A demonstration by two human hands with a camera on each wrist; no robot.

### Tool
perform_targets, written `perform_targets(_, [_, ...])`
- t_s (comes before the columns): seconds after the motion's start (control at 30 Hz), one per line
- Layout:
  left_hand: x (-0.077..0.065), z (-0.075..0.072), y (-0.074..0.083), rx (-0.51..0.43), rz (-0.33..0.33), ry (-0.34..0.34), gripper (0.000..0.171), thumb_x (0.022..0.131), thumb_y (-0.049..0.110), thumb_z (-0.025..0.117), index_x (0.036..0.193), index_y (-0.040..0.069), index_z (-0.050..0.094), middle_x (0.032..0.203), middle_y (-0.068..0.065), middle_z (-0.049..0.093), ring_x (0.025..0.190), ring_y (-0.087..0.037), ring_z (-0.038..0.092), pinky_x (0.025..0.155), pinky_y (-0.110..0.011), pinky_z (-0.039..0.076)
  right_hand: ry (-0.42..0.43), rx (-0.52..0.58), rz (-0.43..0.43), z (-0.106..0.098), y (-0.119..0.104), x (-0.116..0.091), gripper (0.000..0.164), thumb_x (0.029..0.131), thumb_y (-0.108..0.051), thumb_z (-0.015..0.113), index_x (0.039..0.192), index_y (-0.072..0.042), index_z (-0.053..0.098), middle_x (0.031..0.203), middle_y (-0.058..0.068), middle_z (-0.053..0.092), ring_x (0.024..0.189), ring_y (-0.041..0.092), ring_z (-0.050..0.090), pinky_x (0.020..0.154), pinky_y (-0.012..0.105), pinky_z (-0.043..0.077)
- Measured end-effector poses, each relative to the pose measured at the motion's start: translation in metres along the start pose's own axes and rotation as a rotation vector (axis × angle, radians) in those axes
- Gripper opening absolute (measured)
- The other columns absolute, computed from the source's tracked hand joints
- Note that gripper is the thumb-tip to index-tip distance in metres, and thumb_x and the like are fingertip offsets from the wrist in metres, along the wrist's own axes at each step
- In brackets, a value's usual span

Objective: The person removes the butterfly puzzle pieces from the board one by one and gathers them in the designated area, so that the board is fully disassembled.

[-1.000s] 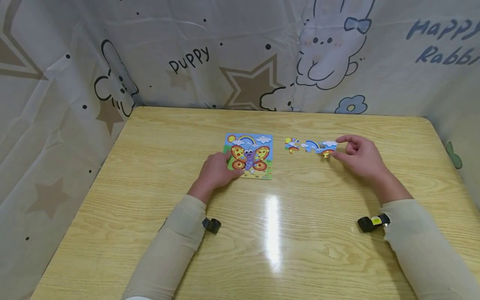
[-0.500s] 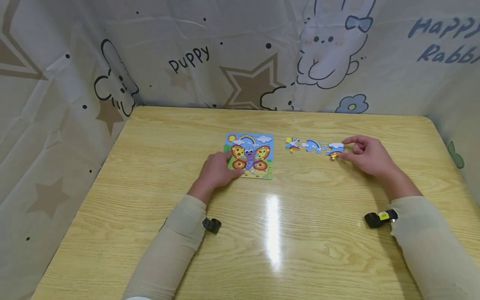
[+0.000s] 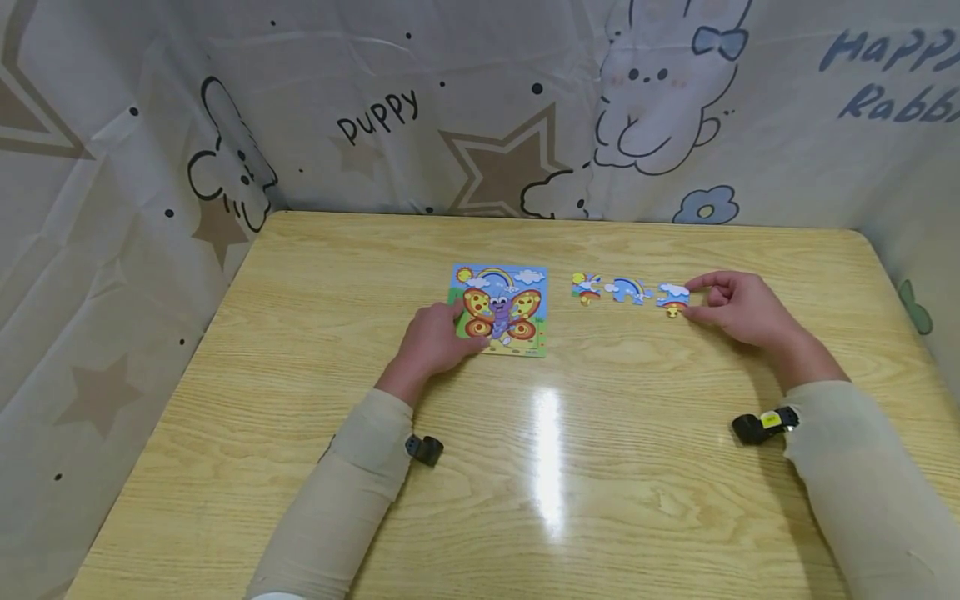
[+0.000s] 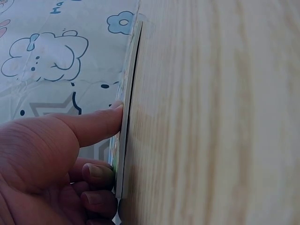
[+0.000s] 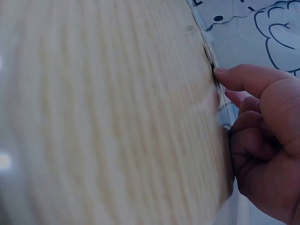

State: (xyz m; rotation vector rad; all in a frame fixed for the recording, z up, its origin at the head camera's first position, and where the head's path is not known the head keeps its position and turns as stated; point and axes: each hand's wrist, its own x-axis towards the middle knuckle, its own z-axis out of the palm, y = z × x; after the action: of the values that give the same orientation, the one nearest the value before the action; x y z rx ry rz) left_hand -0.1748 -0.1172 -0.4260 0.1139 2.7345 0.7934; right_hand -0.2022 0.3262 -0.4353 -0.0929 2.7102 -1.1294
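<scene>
My left hand (image 3: pixel 437 340) holds a square butterfly puzzle board (image 3: pixel 517 282) by its lower left corner, flat on the table. In the left wrist view the thumb lies on the edge of the board (image 4: pixel 127 126), fingers bent beside it. Right of the board, my right hand (image 3: pixel 738 307) holds a puzzle piece (image 3: pixel 673 297) with a white cloud between thumb and index finger. A rainbow puzzle piece (image 3: pixel 627 290) and a sun puzzle piece (image 3: pixel 586 287) lie in a row to its left, apart from it. In the right wrist view the piece is barely seen.
The pale wood table (image 3: pixel 322 275) has a rounded far right corner. A printed curtain (image 3: pixel 480 100) hangs behind it and along both sides. A strip of light reflects off the tabletop in front of the puzzle board.
My right hand has slid the cloud puzzle piece to the right, and a gap now separates it from the rainbow piece. The left hand and the board have stayed put.
</scene>
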Motion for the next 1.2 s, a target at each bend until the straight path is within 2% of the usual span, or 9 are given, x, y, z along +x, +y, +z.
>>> perform_targets(0.5, [-0.002, -0.003, -0.001, -0.013, -0.008, -0.002, 0.08, 0.087, 0.041, 0.078, 0.149, 0.002, 0.046, 0.137, -0.02, 0.056, 0.123, -0.034, 0.052, 0.101, -0.045, 0.042, -0.007, 0.02, 0.017, 0.002, -0.001, 0.006, 0.045, 0.094, -0.027, 0.074, 0.129, -0.002, 0.062, 0.074, 0.004, 0.043, 0.066, 0.018, 0.04, 0.069, 0.03, 0.034])
perform_targets(0.77, [-0.002, -0.003, -0.002, -0.027, 0.012, 0.012, 0.083, 0.088, 0.042, 0.076, 0.151, 0.0, 0.042, 0.141, -0.02, 0.053, 0.129, -0.035, 0.048, 0.104, -0.045, 0.04, 0.015, 0.063, 0.032, 0.002, 0.001, 0.004, 0.048, 0.092, -0.027, 0.075, 0.132, -0.003, 0.06, 0.072, 0.002, 0.04, 0.062, 0.016, 0.038, 0.062, 0.03, 0.035])
perform_targets(0.97, [-0.006, -0.007, -0.002, -0.018, 0.018, 0.024, 0.083, 0.09, 0.041, 0.075, 0.152, 0.0, 0.038, 0.147, -0.018, 0.048, 0.135, -0.036, 0.043, 0.109, -0.045, 0.035, 0.072, 0.103, -0.006, 0.006, -0.004, 0.0, 0.05, 0.09, -0.023, 0.078, 0.132, -0.001, 0.06, 0.07, 0.002, 0.038, 0.057, 0.014, 0.035, 0.054, 0.033, 0.031])
perform_targets(1.2, [-0.007, -0.008, -0.005, 0.02, 0.006, 0.031, 0.08, 0.091, 0.038, 0.074, 0.151, -0.002, 0.038, 0.145, -0.02, 0.049, 0.132, -0.036, 0.046, 0.107, -0.045, 0.037, 0.119, 0.141, -0.084, 0.018, -0.029, -0.004, 0.047, 0.09, -0.015, 0.077, 0.132, -0.003, 0.061, 0.07, 0.003, 0.035, 0.059, 0.015, 0.033, 0.057, 0.03, 0.032])
